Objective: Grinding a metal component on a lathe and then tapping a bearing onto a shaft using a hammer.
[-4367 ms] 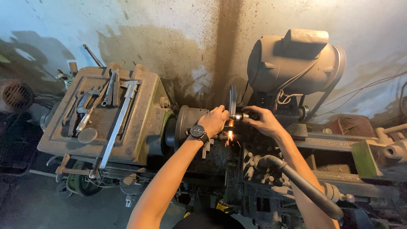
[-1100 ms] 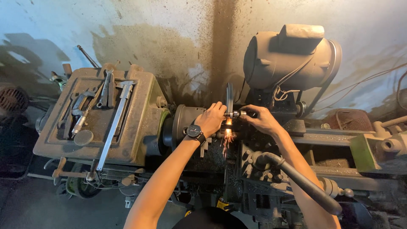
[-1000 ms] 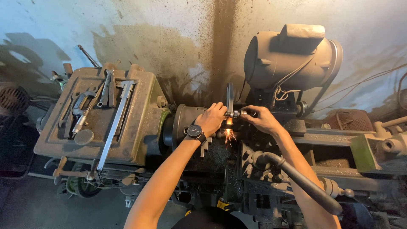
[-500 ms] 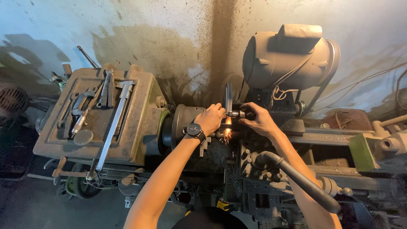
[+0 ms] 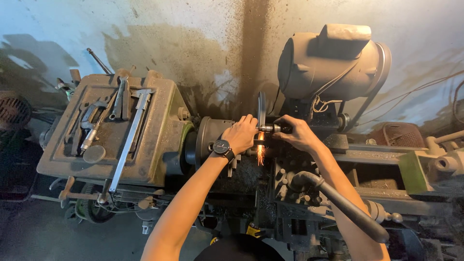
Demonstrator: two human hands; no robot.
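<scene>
Both hands press a small metal piece point(image 5: 267, 128) against the thin grinding wheel point(image 5: 261, 109) beside the lathe chuck point(image 5: 209, 140), and sparks point(image 5: 260, 152) fall below. The left hand point(image 5: 243, 134) has its fingers curled shut on the piece's near end, and the right hand point(image 5: 296, 134) pinches the other end. With bare fingertips so near the spinning edge, a snag could likely drag them in, and sparks may burn skin.

Both hands meet at a thin grinding wheel point(image 5: 261, 109) on a big dirty machine. The left hand point(image 5: 241, 135), with a black watch point(image 5: 223, 147), and the right hand point(image 5: 296, 134) pinch a small metal piece point(image 5: 267, 128). Orange sparks point(image 5: 260, 151) fall below. Tools lie on the grey lid point(image 5: 159, 140) at left
</scene>
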